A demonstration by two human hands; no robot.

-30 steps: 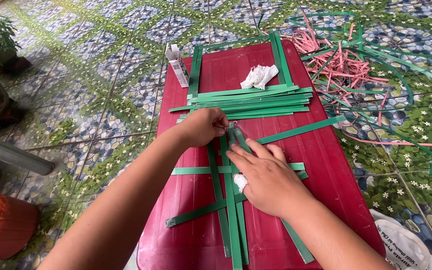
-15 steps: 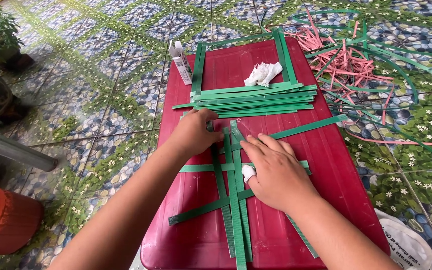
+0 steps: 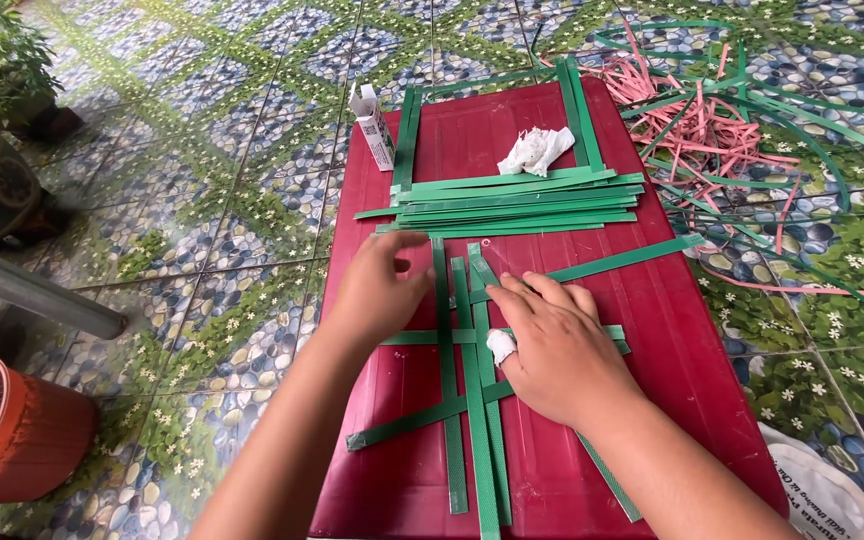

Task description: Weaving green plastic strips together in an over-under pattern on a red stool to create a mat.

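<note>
Green strips point(image 3: 472, 400) lie crossed on the red table point(image 3: 652, 330), at 6 o'clock from the strip stack point(image 3: 512, 200). Left hand point(image 3: 382, 290) pinches one upright strip's top; right hand point(image 3: 557, 345) presses flat, fingers spread, on the crossing.

Both bare forearms enter from the lower edge and converge toward the centre. The left hand point(image 3: 377, 290) lies palm down, wrist nearly straight, fingers loosely curled with the fingertips pointing right. The right hand point(image 3: 557, 345) is also palm down, fingers extended up and to the left, thumb tucked beneath and wrapped in white. The two hands are close together, not touching.
</note>
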